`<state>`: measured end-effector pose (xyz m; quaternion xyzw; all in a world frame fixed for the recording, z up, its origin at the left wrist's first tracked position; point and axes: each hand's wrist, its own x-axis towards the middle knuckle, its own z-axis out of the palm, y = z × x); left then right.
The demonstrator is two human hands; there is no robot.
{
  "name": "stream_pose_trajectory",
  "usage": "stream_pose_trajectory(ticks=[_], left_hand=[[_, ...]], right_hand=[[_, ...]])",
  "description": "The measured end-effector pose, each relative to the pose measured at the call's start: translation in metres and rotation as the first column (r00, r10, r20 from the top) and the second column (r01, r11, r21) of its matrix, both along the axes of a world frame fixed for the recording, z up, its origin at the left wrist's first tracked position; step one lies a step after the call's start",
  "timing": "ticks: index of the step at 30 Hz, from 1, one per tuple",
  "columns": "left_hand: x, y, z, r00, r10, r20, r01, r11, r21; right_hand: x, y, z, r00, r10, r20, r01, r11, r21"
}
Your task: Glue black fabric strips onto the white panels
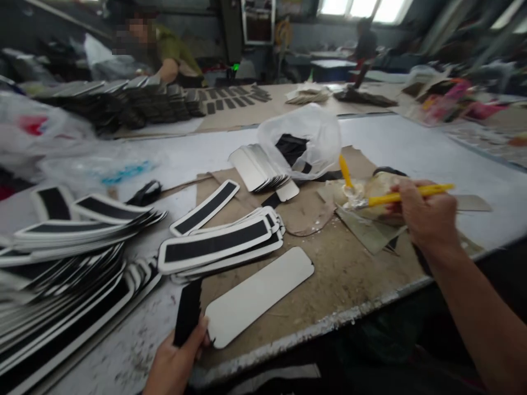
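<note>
My left hand (pixel 179 351), closed at the table's front edge, pinches a black strip (pixel 188 310). Its thumb lies at the near corner of a plain white panel (pixel 259 296), possibly touching it. On the right, my right hand (pixel 428 214) is wrapped around a yellow-handled brush (pixel 382 200). White paste covers the brush's tip, which sits at a paste-smeared container (pixel 349 192). Another yellow handle (pixel 345 170) stands up out of the paste. Left of the panel lies a small pile of white panels with black strips on them (pixel 218 244).
A large stack of black-striped white panels (pixel 74 296) fills the left side. Behind the brown board (pixel 329 263) are plain white panels (pixel 257 167) and a clear plastic bag (pixel 304 142) with black pieces inside. A person (pixel 173 55) works at the far table.
</note>
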<state>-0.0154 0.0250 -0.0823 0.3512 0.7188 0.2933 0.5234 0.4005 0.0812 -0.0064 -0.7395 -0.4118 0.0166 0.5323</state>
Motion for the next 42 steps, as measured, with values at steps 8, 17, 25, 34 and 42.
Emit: stream_pose_trajectory(ticks=[8, 17, 25, 34, 42], left_hand=[[-0.007, 0.001, -0.006, 0.987, -0.097, 0.127, 0.087, 0.992, 0.087], [-0.015, -0.002, -0.017, 0.973, -0.145, 0.178, 0.125, 0.985, 0.122], [-0.019, -0.005, -0.020, 0.981, -0.145, 0.125, 0.126, 0.981, 0.151], [-0.021, -0.005, -0.024, 0.986, -0.159, 0.049, 0.151, 0.978, 0.143], [-0.021, -0.004, -0.031, 0.987, -0.159, -0.015, 0.160, 0.983, 0.091]], right_hand=[[-0.171, -0.065, -0.048, 0.587, 0.496, -0.639, -0.607, 0.792, 0.057], [-0.229, -0.067, -0.062, 0.653, 0.603, -0.458, -0.695, 0.718, -0.046], [-0.200, -0.069, -0.059, 0.775, 0.624, -0.103, -0.631, 0.752, -0.193], [-0.152, -0.056, -0.050, 0.772, 0.564, 0.294, -0.507, 0.825, -0.250], [-0.134, -0.054, -0.044, 0.728, 0.542, 0.421, -0.494, 0.839, -0.228]])
